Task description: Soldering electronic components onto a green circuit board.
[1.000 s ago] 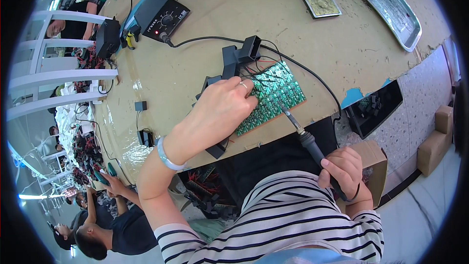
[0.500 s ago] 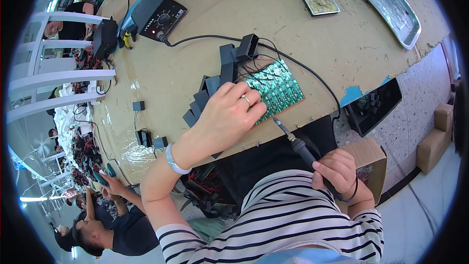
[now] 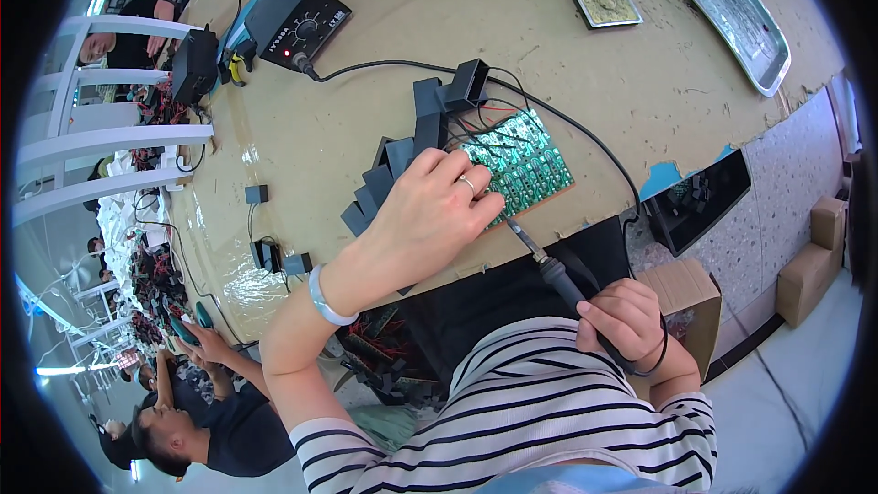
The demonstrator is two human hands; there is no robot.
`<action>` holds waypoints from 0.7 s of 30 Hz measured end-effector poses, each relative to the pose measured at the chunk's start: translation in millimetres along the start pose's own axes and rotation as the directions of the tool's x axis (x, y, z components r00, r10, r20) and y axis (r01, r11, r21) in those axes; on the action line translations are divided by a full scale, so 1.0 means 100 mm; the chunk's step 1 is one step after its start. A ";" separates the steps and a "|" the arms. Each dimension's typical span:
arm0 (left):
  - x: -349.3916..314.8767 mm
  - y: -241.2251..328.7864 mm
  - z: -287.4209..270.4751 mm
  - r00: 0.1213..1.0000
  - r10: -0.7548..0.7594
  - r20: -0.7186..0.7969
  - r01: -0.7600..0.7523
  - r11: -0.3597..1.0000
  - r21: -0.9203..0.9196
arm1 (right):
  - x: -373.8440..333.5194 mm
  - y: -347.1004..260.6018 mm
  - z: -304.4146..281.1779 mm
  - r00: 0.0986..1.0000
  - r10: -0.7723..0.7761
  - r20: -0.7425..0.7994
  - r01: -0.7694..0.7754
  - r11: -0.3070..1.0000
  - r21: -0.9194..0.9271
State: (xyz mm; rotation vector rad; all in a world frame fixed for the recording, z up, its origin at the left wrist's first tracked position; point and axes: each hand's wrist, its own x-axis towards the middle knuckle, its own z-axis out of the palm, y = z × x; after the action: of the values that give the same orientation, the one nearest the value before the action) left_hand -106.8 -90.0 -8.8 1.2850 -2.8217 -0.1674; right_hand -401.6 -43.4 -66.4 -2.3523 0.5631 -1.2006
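Note:
A green circuit board lies near the table's front edge, with thin black and red wires running over its far left part. My left hand rests over the board's near left corner, fingers bent and pinched together. What sits between those fingertips is hidden. Low in front of the table, my right hand is wrapped round the grip of a soldering iron. The iron's metal tip points up and left, at the board's near edge beside my left fingertips; I cannot tell whether it touches. Several black plastic boxes stand left of the board.
A soldering station with a lit red light stands at the back left, its cable curving past the board. At the far right are an iron stand with a yellowish sponge and a metal tray. Other people work on the left.
The soldering iron's tip has shifted slightly left, closer to my left fingertips, and my right hand has moved a little left with it. My left hand stays over the board's corner.

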 end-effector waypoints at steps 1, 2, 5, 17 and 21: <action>-0.01 0.00 0.00 1.000 -0.003 -0.003 0.003 1.000 0.001 | 0.02 -0.01 0.00 1.000 -0.001 0.001 0.001 1.000 0.002; -0.01 0.01 0.00 1.000 -0.006 -0.007 0.006 1.000 0.002 | 0.03 -0.02 0.01 1.000 -0.022 0.013 0.023 1.000 -0.018; -0.01 0.01 0.01 1.000 -0.005 -0.016 0.005 1.000 0.005 | 0.00 -0.04 0.03 0.996 -0.071 0.044 0.074 0.995 -0.068; 0.02 0.06 -0.01 0.998 0.051 -0.035 -0.047 0.995 0.092 | 0.07 -0.07 0.01 0.963 -0.224 0.151 0.250 0.950 -0.186; 0.02 0.07 0.01 0.997 0.061 -0.050 -0.055 0.992 0.109 | 0.01 -0.09 -0.08 0.990 -0.116 0.079 0.123 0.988 -0.088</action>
State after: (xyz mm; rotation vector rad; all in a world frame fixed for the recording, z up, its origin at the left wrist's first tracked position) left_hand -113.4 -87.5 -8.6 1.2049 -2.8547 0.0206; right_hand -406.2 -38.6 -56.6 -2.5297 0.4683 -1.1558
